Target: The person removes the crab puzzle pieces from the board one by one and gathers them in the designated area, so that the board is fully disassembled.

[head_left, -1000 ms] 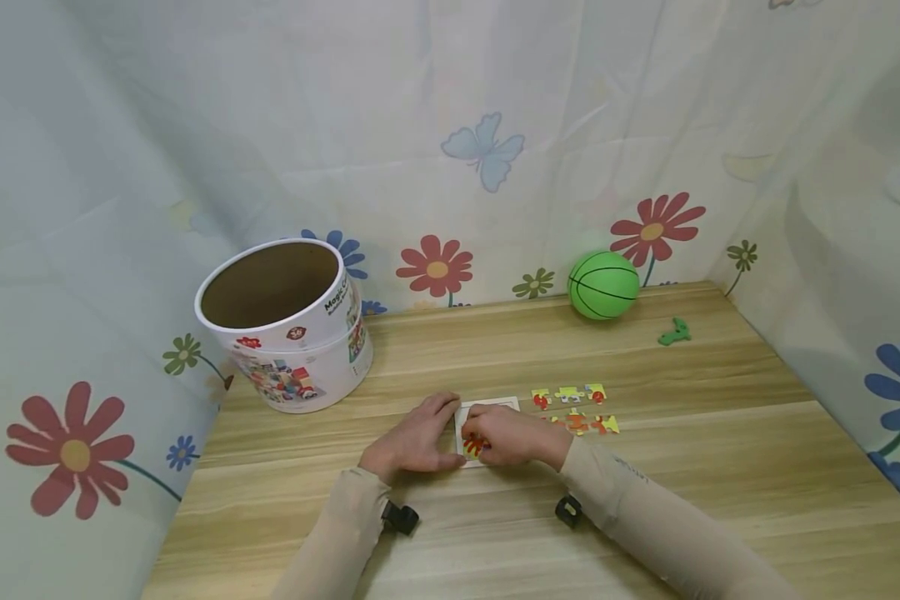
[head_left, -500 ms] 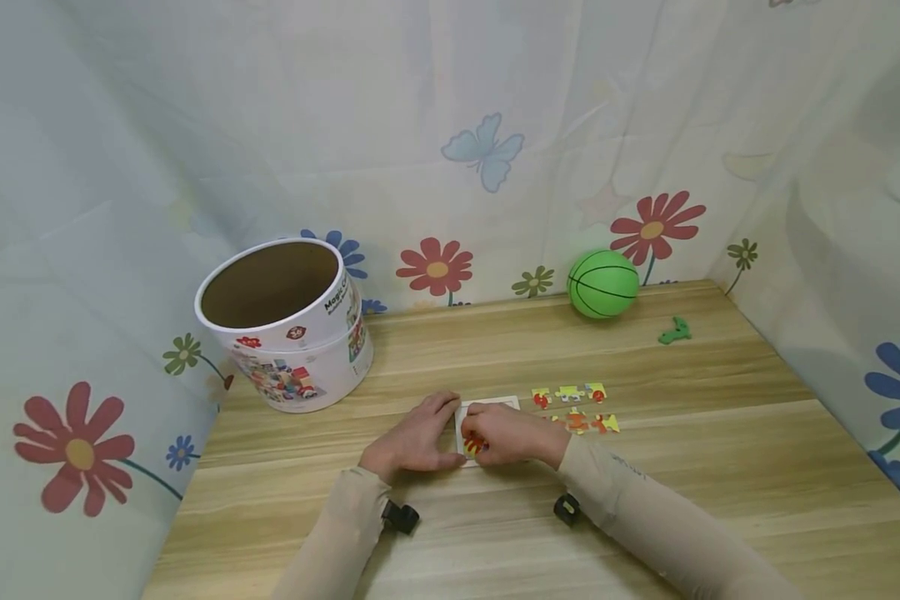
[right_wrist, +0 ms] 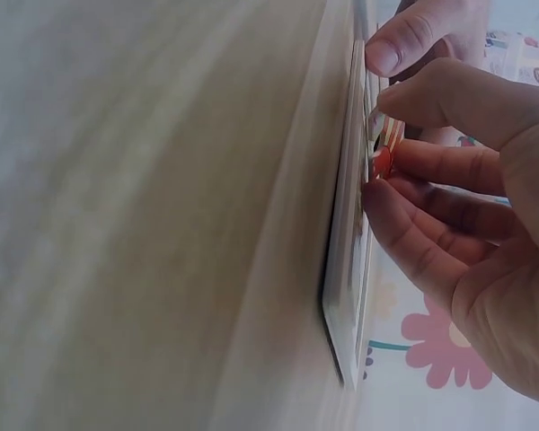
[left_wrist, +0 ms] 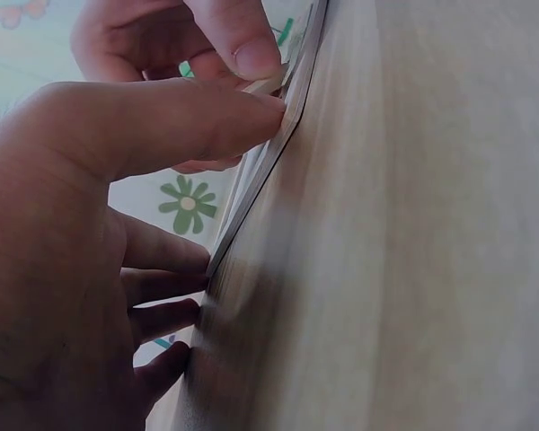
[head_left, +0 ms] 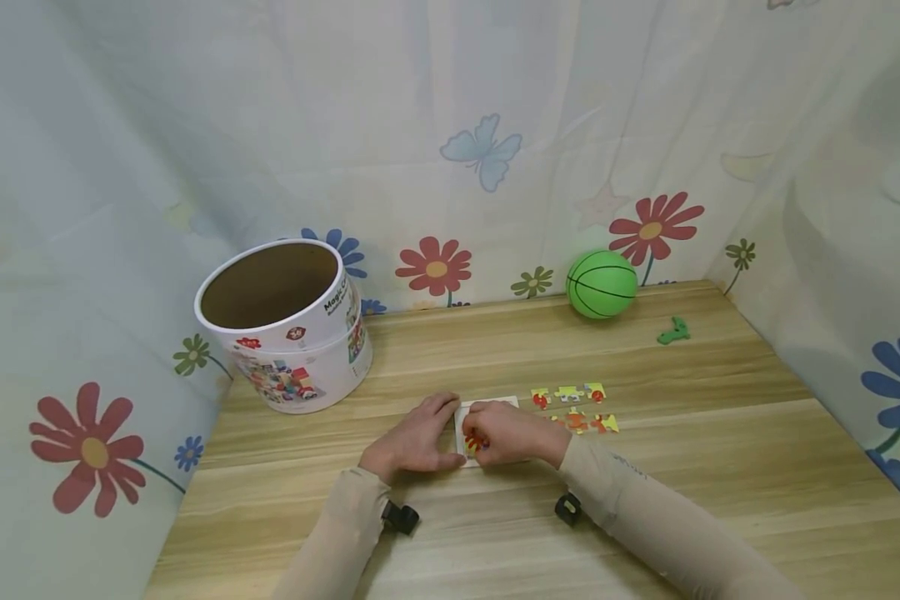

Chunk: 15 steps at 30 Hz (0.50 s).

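A small white puzzle tray [head_left: 508, 402] lies flat on the wooden table in the head view. My left hand [head_left: 417, 437] braces its left side, the thumb at the near corner and the fingers spread toward the far corner. Over the tray, my right hand [head_left: 506, 433] pinches a small puzzle piece [right_wrist: 383, 162], red in the right wrist view, between thumb and fingertips. Red and yellow picture parts [head_left: 472, 442] show beside those fingertips; the hand hides much of the tray. In the left wrist view, the left thumb [left_wrist: 225, 117] presses on the tray's edge.
Loose jigsaw pieces [head_left: 568, 394] lie in two rows right of the tray, the lower row partly behind the right wrist. A large white round box [head_left: 300, 375] stands at the left. Farther back are a green ball [head_left: 602, 285] and a small green piece [head_left: 673, 332].
My left hand stays at the tray's left side. The right hand keeps its place over the tray, its fingertips shifting only slightly. The loose pieces have not moved.
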Each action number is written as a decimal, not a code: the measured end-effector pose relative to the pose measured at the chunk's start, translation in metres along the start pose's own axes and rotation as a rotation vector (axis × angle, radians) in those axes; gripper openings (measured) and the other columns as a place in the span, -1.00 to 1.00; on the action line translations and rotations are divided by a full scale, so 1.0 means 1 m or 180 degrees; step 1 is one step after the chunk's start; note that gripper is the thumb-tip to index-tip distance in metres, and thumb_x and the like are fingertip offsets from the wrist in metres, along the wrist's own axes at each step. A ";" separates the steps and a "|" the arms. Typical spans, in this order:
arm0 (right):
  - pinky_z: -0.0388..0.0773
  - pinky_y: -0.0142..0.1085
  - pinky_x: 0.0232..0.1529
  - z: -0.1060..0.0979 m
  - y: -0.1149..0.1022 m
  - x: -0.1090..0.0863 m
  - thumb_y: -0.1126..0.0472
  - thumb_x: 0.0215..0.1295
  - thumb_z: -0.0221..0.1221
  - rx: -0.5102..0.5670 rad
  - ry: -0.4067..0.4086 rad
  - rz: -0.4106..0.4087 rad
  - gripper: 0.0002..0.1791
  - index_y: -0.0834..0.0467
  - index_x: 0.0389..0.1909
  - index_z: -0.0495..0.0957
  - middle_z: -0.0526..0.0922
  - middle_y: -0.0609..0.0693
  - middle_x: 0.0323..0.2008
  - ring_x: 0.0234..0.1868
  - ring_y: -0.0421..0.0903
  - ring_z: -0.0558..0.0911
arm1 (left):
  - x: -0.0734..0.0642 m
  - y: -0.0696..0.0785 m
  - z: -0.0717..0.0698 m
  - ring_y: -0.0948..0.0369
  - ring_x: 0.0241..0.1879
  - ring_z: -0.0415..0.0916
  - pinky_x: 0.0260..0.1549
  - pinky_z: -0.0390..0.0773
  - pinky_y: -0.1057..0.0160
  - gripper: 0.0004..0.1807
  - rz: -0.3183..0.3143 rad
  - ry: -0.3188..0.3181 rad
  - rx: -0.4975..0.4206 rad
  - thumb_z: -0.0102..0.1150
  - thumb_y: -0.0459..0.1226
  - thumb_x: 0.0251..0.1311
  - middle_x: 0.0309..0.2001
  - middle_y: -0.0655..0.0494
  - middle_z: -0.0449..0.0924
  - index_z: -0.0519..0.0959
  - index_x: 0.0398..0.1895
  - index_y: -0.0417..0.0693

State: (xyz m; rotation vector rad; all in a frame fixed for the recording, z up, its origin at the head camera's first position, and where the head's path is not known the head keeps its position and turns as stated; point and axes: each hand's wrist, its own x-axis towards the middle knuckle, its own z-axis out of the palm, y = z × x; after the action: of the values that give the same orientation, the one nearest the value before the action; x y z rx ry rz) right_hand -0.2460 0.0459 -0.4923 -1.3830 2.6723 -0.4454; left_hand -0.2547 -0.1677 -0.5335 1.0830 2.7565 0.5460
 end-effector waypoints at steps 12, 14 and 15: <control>0.42 -0.47 -0.39 -0.004 0.003 -0.003 0.20 -0.02 0.32 0.0308 -0.0092 0.0197 -0.79 0.09 -0.30 0.60 0.55 -0.05 -0.31 -0.39 -0.28 0.44 | 0.000 0.001 -0.002 -0.02 0.41 0.13 0.36 0.26 -0.02 0.03 -0.0055 -0.0075 -0.0028 0.32 0.12 -0.01 0.42 -0.10 0.16 0.19 0.44 -0.27; 0.45 -0.47 -0.37 -0.005 0.004 -0.004 0.19 -0.01 0.32 0.0342 -0.0125 0.0250 -0.77 0.08 -0.26 0.61 0.55 -0.07 -0.28 -0.38 -0.28 0.46 | 0.000 0.001 -0.002 -0.01 0.42 0.12 0.37 0.25 -0.01 0.04 -0.0078 -0.0102 0.0000 0.31 0.14 -0.01 0.43 -0.09 0.15 0.18 0.44 -0.26; 0.46 -0.47 -0.36 -0.006 0.005 -0.004 0.19 -0.01 0.32 0.0347 -0.0130 0.0265 -0.75 0.08 -0.25 0.61 0.56 -0.07 -0.27 -0.37 -0.28 0.47 | 0.000 0.001 -0.002 0.00 0.42 0.12 0.37 0.25 -0.01 0.04 -0.0088 -0.0107 0.0001 0.31 0.14 -0.01 0.43 -0.08 0.15 0.18 0.45 -0.25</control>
State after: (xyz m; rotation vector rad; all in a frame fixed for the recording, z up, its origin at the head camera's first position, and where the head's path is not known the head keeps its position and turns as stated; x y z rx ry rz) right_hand -0.2487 0.0532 -0.4884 -1.2329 2.6187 -0.5394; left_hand -0.2546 -0.1677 -0.5308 1.0430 2.7384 0.5188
